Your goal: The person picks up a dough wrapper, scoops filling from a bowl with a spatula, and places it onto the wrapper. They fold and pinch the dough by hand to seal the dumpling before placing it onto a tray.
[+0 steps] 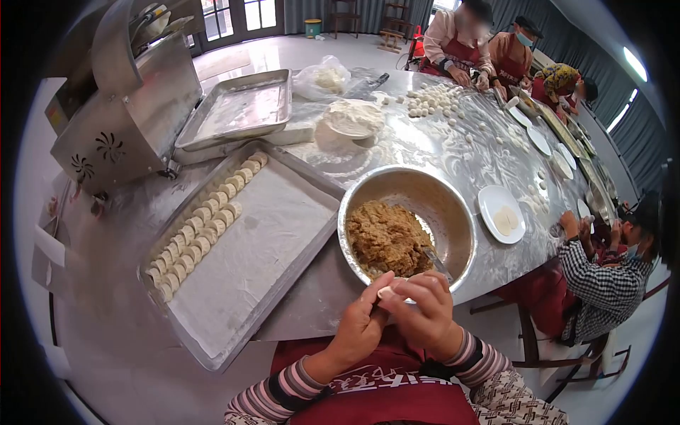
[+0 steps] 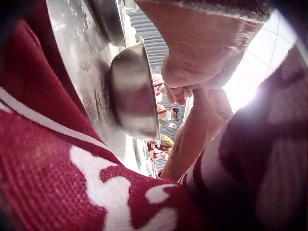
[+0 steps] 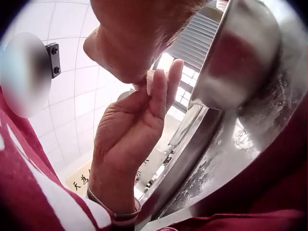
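Observation:
Both hands meet over the near rim of a steel bowl. The left hand and the right hand pinch a small pale piece of dough between their fingertips. Brown filling fills the bowl's left part, with a metal utensil leaning at its right side. In the left wrist view the left hand hides most of the dough. The right wrist view has the right hand above the left hand's raised fingers, the dough mostly covered.
Left of the bowl lies a tray with rows of shaped dumplings. A plate with round wrappers stands at the right. Farther back are a flour bowl, an empty tray, dough pieces and several people.

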Demonstrator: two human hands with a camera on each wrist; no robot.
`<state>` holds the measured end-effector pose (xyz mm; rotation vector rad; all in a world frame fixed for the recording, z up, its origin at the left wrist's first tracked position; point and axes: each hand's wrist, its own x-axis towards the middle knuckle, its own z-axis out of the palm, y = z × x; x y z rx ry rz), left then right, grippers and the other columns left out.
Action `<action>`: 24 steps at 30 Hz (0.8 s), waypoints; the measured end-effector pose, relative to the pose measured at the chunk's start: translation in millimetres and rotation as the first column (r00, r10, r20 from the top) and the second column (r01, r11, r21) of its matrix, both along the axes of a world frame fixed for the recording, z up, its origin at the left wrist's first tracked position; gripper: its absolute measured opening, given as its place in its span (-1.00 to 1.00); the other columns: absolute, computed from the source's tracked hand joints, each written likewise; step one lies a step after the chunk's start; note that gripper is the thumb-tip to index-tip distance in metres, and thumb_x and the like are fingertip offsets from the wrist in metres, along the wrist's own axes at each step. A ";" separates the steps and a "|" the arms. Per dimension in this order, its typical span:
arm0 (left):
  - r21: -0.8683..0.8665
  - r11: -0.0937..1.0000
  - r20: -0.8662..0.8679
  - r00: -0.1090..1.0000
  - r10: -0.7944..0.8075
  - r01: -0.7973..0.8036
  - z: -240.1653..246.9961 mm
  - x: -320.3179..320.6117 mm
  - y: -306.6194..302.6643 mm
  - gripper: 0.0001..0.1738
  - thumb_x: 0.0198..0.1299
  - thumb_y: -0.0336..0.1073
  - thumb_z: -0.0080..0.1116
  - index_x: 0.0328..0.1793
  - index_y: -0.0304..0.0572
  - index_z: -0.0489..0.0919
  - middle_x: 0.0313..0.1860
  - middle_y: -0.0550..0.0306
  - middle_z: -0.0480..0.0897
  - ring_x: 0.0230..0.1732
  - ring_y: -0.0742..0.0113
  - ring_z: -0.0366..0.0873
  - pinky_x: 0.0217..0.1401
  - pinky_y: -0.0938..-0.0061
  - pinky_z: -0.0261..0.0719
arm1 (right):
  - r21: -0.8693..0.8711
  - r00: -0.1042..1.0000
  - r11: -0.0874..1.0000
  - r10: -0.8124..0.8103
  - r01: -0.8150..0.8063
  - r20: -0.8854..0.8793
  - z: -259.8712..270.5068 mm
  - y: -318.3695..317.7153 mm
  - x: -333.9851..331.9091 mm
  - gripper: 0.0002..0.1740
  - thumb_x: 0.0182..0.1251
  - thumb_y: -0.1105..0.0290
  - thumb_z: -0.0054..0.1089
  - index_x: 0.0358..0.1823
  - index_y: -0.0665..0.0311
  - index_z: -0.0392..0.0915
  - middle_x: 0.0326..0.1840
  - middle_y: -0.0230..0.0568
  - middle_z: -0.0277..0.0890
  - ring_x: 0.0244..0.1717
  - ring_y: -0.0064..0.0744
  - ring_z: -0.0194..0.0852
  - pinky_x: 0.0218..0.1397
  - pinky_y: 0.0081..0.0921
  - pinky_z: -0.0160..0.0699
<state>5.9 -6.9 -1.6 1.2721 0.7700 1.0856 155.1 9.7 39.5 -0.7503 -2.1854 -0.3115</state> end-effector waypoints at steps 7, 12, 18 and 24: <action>-0.005 1.000 -0.024 1.000 0.002 -0.002 -3.6 -0.5 0.2 -0.43 0.36 -0.57 -0.19 0.50 -0.34 0.10 0.23 -0.04 0.45 0.14 0.40 0.43 0.22 0.53 0.41 | -0.246 0.963 0.968 -0.103 0.040 -0.249 -10.2 2.2 2.3 -0.66 -0.13 0.47 0.42 -0.23 0.27 0.60 -0.32 -0.25 0.54 -0.39 -0.29 0.50 -0.32 -0.38 0.36; 0.173 0.982 -0.085 0.992 0.089 -0.074 -11.4 4.8 1.3 -0.39 0.32 -0.60 -0.18 0.51 -0.35 0.07 0.25 -0.09 0.44 0.21 0.33 0.42 0.25 0.49 0.40 | -0.162 0.988 0.986 -0.068 0.045 -0.139 -11.8 5.7 1.0 -0.72 -0.10 0.47 0.36 -0.26 0.27 0.59 -0.33 -0.26 0.54 -0.39 -0.31 0.50 -0.33 -0.37 0.38; 0.182 0.981 -0.121 0.989 0.084 -0.061 -7.0 0.8 2.5 -0.40 0.30 -0.59 -0.09 0.47 -0.41 0.12 0.24 -0.10 0.46 0.23 0.29 0.44 0.26 0.45 0.41 | -0.050 1.000 0.999 0.016 -0.016 0.001 -12.8 6.5 9.3 -0.72 -0.07 0.44 0.26 -0.25 0.31 0.57 -0.30 -0.24 0.54 -0.38 -0.30 0.50 -0.25 -0.36 0.46; -0.135 0.982 0.138 0.984 -0.110 0.129 -12.5 -3.1 6.1 -0.58 0.27 -0.58 -0.02 0.28 -0.42 0.37 0.11 0.05 0.53 0.12 0.36 0.50 0.19 0.50 0.52 | -0.530 0.946 0.810 0.088 -0.250 -0.312 7.8 16.7 4.3 -0.49 -0.07 0.36 0.48 -0.01 0.29 0.59 0.06 -0.02 0.53 0.05 -0.03 0.48 0.08 -0.22 0.44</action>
